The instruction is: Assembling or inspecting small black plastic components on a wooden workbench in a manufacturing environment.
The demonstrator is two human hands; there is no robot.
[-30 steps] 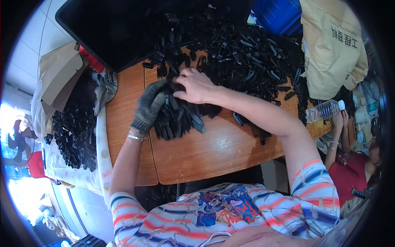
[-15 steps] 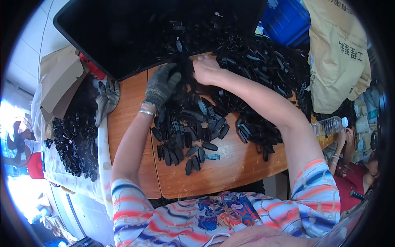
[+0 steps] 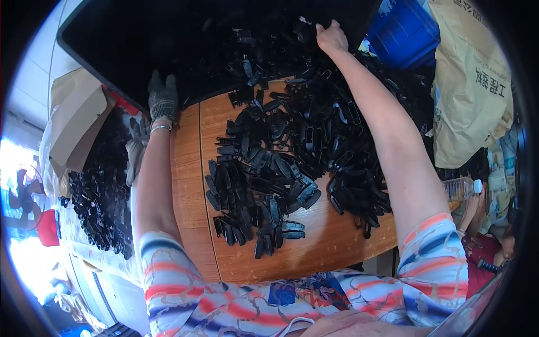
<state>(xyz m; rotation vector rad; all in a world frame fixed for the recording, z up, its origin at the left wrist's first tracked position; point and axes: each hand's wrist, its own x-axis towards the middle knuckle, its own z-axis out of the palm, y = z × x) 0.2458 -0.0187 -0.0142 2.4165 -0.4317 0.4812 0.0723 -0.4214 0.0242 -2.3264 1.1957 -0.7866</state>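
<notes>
My left hand [image 3: 163,96], in a grey knitted glove, lies across the near rim of a large black tray [image 3: 120,109]. Its fingers reach up apart, and I see nothing held in them. Over the tray's right part is my bare right hand [image 3: 332,38], with the arm stretched far forward. Its fingers are curled down among dark parts; whatever they hold is hidden. Many small black plastic parts [image 3: 269,185], long and rounded like clips or buckles, lie heaped on the wooden table [image 3: 191,208] between my forearms. More of them [image 3: 247,67] lie inside the tray.
On the left, another heap of black parts [image 3: 101,208] covers a side surface beside a loose grey glove [image 3: 135,154] and a cardboard box [image 3: 78,118]. A blue crate [image 3: 401,31], paper sack [image 3: 469,84] and plastic bottle [image 3: 460,189] stand right. Another person's arm [image 3: 474,210] shows there.
Both hands have left the middle of the heap. My left hand has moved left to the tray rim; my right has reached farther forward over the tray. More parts now show on the table.
</notes>
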